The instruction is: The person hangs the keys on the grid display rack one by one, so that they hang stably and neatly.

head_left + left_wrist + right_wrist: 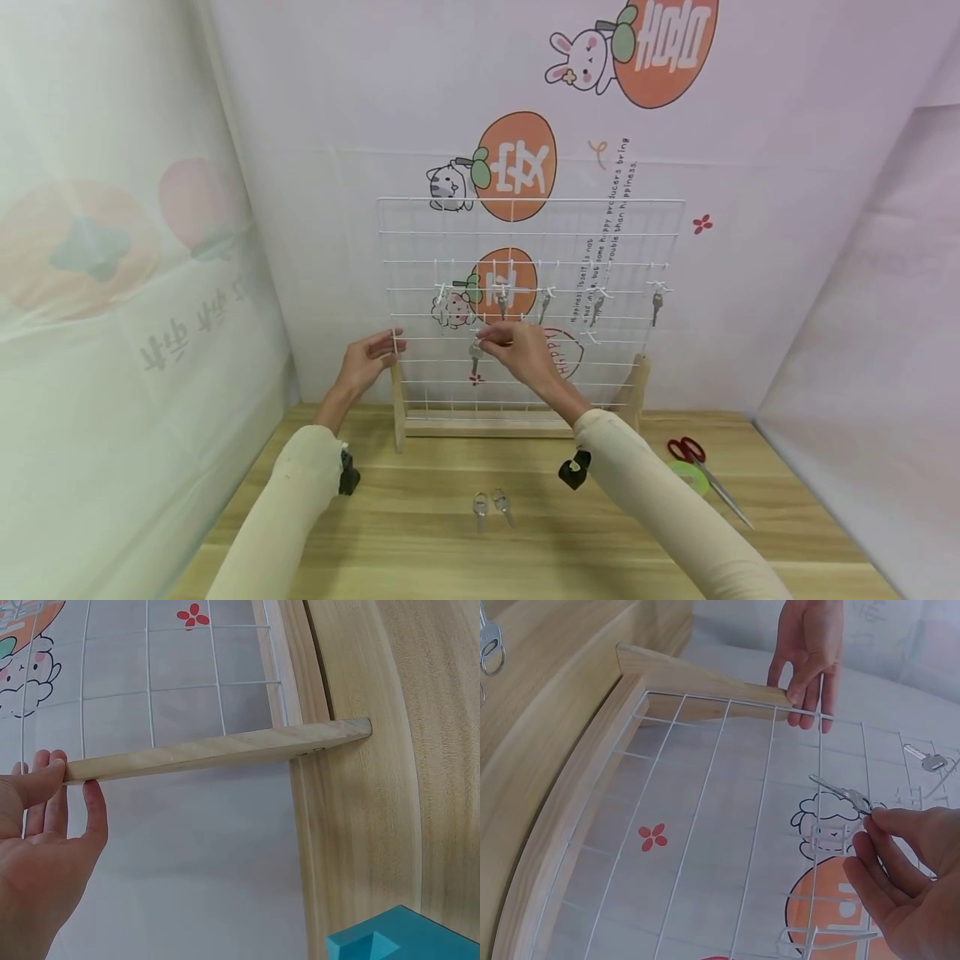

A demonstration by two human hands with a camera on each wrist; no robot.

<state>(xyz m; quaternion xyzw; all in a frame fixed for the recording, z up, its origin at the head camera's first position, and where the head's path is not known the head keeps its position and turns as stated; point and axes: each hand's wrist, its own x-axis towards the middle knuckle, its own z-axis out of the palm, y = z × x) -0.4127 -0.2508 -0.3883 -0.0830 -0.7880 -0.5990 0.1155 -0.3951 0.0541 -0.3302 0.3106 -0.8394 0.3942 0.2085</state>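
— At the grid [529,250], what's held?
— Right hand [525,350] pinching a key [840,795] near a hook [831,832]; left hand [367,360] gripping the frame edge.
— Handling?
— Light, stiff, slippery metal; best pinched by its head.

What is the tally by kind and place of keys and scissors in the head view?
Keys hanging on the wire grid: 4
Key pinched by the right hand: 1
Keys on the table: 2
Scissors: 1
Total: 8
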